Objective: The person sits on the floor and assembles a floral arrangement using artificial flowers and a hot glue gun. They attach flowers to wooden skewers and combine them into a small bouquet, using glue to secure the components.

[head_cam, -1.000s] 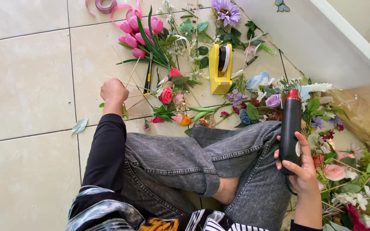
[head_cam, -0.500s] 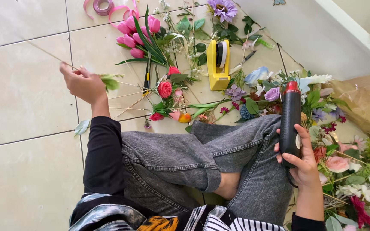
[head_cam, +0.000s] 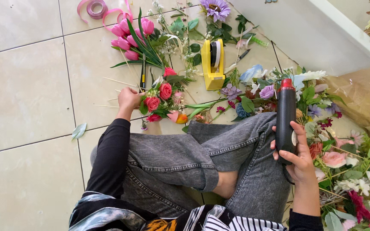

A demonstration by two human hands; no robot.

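**Seated on a tiled floor among loose flowers, one hand at the roses, the other around a black tool**

Head view: the person sits cross-legged on the pale tiled floor (head_cam: 26,77) in grey jeans and a black long-sleeved top. The left hand (head_cam: 128,99) reaches forward and rests at the edge of a small cluster of red roses (head_cam: 159,98) lying on the floor just ahead of the knee; its fingers are curled in towards the stems, though whether they actually pinch a stem cannot be told from here. Thin pale sticks (head_cam: 116,81) lie on the tile close to that hand.

The right hand (head_cam: 298,160) is held over the right knee, its fingers wrapped tight around a black cylindrical tool with a red tip (head_cam: 286,115), which stands nearly upright with the tip pointing away from the person.

Beyond the roses lies a bunch of pink tulips (head_cam: 129,32) with long green leaves, and near them a roll of pink ribbon (head_cam: 96,7). A yellow tape dispenser (head_cam: 213,64) stands between the tulips and the tool. A purple daisy-like flower (head_cam: 215,8) lies at the top. To the right, mixed blooms and greenery (head_cam: 347,167) are heaped beside crinkled brown wrapping paper (head_cam: 360,92). A single green leaf (head_cam: 79,131) lies apart on the tile to the left.
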